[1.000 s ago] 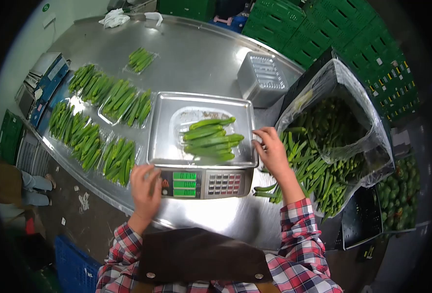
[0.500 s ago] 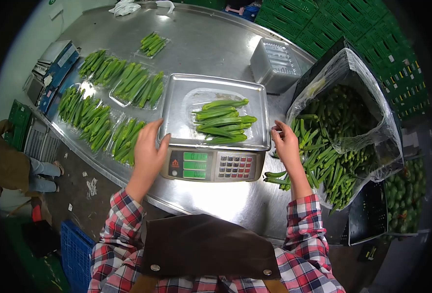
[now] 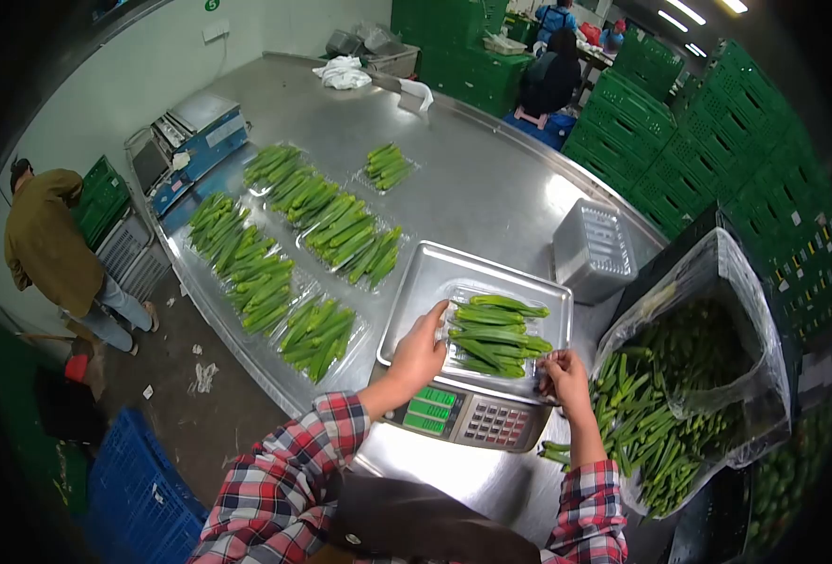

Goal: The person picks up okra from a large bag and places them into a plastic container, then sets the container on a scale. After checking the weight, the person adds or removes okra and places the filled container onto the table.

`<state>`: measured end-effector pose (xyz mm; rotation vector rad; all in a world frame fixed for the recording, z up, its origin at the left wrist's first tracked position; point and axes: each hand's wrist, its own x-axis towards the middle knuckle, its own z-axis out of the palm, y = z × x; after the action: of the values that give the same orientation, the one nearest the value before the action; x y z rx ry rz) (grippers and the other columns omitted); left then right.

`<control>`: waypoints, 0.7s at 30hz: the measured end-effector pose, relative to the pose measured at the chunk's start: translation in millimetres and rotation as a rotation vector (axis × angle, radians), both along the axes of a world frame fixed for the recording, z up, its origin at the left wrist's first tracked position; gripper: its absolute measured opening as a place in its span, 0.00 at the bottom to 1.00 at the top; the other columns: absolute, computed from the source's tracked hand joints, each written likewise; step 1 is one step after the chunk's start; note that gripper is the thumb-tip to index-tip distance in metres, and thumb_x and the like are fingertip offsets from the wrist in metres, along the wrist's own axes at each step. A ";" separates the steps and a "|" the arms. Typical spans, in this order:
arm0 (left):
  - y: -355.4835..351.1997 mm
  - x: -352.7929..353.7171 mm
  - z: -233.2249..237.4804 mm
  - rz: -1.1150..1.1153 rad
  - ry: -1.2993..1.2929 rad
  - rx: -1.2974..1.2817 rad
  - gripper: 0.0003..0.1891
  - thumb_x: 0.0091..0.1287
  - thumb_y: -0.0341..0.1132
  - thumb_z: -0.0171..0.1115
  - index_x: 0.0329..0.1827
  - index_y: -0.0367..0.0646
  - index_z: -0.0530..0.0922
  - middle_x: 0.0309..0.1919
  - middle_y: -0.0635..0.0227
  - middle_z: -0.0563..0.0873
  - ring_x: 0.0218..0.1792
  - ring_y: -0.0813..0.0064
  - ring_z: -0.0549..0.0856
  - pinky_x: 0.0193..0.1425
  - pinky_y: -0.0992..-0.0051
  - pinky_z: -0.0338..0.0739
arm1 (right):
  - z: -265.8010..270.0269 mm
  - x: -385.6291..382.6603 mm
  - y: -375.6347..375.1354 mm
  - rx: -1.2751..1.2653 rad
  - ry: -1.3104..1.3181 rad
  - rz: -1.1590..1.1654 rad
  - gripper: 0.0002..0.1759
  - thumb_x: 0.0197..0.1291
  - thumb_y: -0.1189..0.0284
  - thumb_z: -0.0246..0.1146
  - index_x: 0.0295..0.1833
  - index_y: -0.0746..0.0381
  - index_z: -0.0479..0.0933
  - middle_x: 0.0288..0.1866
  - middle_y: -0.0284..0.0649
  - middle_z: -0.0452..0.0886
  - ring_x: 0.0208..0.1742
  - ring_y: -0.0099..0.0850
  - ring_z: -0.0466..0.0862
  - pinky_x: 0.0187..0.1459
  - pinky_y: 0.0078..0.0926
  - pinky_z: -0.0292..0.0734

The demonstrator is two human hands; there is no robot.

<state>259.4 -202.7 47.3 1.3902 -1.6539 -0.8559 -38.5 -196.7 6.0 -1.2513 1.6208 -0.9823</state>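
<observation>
Your left hand (image 3: pixel 419 355) pinches the clear tray's (image 3: pixel 460 293) left rim and your right hand (image 3: pixel 565 376) grips its right corner, okra (image 3: pixel 496 336) heaped between them above the scale pan (image 3: pixel 425 277); risk: an uneven lift flexes the thin tray, spilling pods.

There is a single view, from a camera worn on the person's head, looking forward and down across the steel table (image 3: pixel 491 188). The wide fisheye lens bends the scene and leaves dark corners. Nearest are the scale (image 3: pixel 463 414), just below centre, the left hand (image 3: pixel 421 352) and the right hand (image 3: pixel 565 376), with plaid sleeves (image 3: pixel 284 489) at 6 o'clock. The table runs away toward 12 o'clock. Green crates (image 3: pixel 707 122) stand far off at 2 o'clock, and another person (image 3: pixel 54 249) stands well apart at 9 o'clock.
</observation>
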 end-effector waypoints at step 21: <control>-260.4 36.6 -10.0 -0.038 1.053 0.697 0.10 0.55 0.22 0.47 0.40 0.35 0.70 0.35 0.57 0.80 0.34 0.65 0.82 0.32 0.65 0.74 | 75.6 -39.5 -175.7 -0.233 1.074 0.010 0.23 0.58 0.73 0.53 0.59 0.74 0.64 0.48 0.56 0.76 0.48 0.52 0.75 0.50 0.46 0.68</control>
<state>296.0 -463.1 37.3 0.9718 -0.5695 -1.8796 -78.0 -372.3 81.6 -2.1572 2.3017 -0.4757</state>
